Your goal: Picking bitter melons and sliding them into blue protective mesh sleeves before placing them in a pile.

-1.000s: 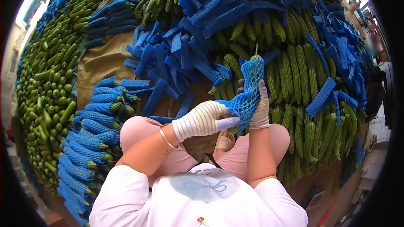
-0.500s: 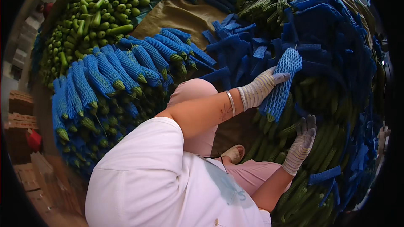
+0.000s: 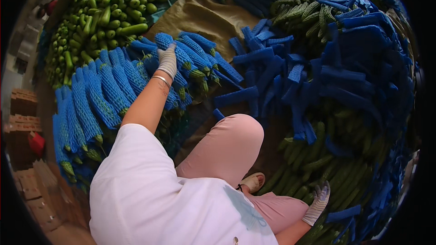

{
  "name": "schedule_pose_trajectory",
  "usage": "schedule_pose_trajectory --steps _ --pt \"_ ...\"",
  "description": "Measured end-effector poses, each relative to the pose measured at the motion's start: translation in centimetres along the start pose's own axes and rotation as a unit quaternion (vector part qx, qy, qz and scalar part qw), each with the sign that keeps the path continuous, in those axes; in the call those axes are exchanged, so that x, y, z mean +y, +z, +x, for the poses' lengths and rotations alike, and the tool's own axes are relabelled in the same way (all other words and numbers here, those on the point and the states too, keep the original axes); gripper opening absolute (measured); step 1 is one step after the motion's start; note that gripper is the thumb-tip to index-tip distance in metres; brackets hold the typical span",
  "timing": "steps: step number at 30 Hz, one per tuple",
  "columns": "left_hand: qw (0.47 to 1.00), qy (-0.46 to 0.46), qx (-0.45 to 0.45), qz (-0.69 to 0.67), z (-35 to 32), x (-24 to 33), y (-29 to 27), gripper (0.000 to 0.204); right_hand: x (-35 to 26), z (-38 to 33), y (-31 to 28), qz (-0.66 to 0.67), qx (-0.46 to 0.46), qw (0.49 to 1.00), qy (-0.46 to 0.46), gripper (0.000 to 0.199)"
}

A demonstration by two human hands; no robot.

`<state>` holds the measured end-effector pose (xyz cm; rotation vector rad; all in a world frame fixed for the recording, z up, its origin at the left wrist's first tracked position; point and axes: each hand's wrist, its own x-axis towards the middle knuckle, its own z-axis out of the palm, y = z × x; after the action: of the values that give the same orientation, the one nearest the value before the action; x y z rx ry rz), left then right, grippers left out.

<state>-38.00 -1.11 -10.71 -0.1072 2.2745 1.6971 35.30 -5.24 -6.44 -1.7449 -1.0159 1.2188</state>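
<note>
My left hand (image 3: 166, 61), in a striped knit glove, reaches to the far left and closes on a bitter gourd in a blue foam net sleeve (image 3: 163, 41). That gourd lies at the top of a row of others in the same netting (image 3: 106, 86), packed side by side with their green ends toward me. My right hand (image 3: 319, 202), gloved alike, is low on the right beside my knee. Its fingers are stretched out over a pile of bare green gourds (image 3: 349, 183), and nothing shows in it.
Loose blue net sleeves (image 3: 268, 72) lie heaped ahead and to the right. Smooth green gourds (image 3: 109, 16) are piled at the far left, next to a brown cloth (image 3: 200, 16). Bumpy pale gourds (image 3: 313, 11) lie at the back right. Cardboard boxes (image 3: 29, 186) stand at left.
My left hand has carried the netted gourd from the right over to the row on the left. My right hand has dropped lower, down to the bare gourds.
</note>
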Motion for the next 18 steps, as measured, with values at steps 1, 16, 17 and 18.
schedule_pose_trajectory --steps 1,16,17,18 --pt "1.0 -0.003 0.001 0.002 -0.1 -0.9 -0.5 0.081 0.4 0.7 0.1 -0.027 -0.01 1.0 0.01 0.053" --pt "0.817 0.216 -0.08 0.529 -3.6 -1.7 -0.3 0.069 -1.7 -3.3 4.9 -0.108 -0.027 0.992 -0.054 0.043" --pt "0.81 0.231 -0.071 0.535 -3.6 -1.9 0.1 0.067 -1.2 -3.3 4.7 -0.113 -0.031 0.991 -0.067 0.043" --pt "0.82 0.27 -0.063 0.501 -3.5 -1.9 0.3 0.064 -1.0 -2.9 4.7 -0.116 -0.031 0.99 -0.079 0.042"
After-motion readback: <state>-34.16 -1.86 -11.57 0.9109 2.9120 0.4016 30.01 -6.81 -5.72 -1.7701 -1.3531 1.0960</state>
